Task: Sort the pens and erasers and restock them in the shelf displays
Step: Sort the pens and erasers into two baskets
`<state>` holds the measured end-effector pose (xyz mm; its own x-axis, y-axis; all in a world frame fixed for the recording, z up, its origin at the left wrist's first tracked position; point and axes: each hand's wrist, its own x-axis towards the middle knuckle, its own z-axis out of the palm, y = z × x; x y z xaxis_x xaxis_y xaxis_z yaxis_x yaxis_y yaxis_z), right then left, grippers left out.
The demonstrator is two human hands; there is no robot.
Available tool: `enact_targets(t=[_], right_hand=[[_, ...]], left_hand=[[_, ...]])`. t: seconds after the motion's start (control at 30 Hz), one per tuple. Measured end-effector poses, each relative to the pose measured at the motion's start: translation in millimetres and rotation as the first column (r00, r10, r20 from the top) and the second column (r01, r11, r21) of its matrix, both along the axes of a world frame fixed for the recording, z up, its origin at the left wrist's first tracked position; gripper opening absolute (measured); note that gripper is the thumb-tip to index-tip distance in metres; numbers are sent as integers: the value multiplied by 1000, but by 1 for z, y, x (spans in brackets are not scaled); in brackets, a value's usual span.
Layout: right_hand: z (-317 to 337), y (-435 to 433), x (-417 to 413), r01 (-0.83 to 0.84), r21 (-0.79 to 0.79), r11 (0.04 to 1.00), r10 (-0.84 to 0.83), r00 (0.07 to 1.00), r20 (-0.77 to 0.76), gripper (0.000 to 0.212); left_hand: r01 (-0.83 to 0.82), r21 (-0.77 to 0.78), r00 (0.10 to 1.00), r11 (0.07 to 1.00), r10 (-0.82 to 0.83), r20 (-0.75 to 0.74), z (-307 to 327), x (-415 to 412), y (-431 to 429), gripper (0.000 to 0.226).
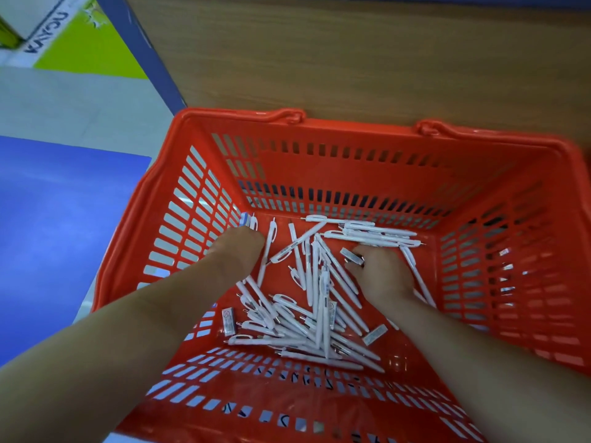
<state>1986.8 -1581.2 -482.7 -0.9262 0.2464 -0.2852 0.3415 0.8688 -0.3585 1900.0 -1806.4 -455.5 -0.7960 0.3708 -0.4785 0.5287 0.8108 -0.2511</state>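
**Figure.** Head view down into a red slotted shopping basket, which is standing against a wood-grain panel.

- **Pens.** A loose heap of white click pens is lying criss-crossed on the basket floor. It is thickest toward the near side, and some pens are lying along the foot of the far wall.
- **Hands.** Both hands are reaching down inside the basket, well apart, one on each side of the heap.
- **Left hand.** The left hand is pointing down into the far-left corner, its tips just beside a blue-edged eraser at the foot of the left wall. The back of the hand is hiding the fingers, so it cannot be told whether they are gripping anything.
- **Right hand.** The right hand is lying over the pens toward the far right, its fingers curling round a small grey-wrapped eraser and pinching it.
- **Other erasers.** Two more are lying on the basket floor. A sleeved eraser is sitting at the near-left edge of the heap, and a pale eraser is sitting at its near-right edge, beside the pens.
- **Surroundings.** The basket handles are lying folded along the far rim. To the left, a blue floor area and a green-and-white carton are showing.
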Motion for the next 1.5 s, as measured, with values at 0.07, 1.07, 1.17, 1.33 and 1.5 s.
enact_targets(t=[0.07, 1.07, 1.17, 1.33, 1.5], right_hand=[[1, -3, -2, 36, -84, 996, -34, 999, 30, 14], [58, -5, -14, 578, -813, 64, -123, 813, 568, 19], [76, 1, -26, 551, -832, 65, -62, 834, 548, 19], [149, 47, -52, 365, -867, 340, 136, 893, 429, 19], [250, 140, -35, 174, -806, 566, 97, 957, 275, 22]], left_hand=[[-5, -3, 1000, 1000, 5, 16, 1, 3, -1, 30], [-827, 497, 559, 264, 284, 779, 20, -16, 29, 46], [-953, 300, 301, -46, -12, 954, 55, -1, 45, 47], [-954, 153, 238, -257, -342, 909, 109, 19, 78, 53], [-939, 254, 326, -231, -369, 870, 167, 42, 143, 40]])
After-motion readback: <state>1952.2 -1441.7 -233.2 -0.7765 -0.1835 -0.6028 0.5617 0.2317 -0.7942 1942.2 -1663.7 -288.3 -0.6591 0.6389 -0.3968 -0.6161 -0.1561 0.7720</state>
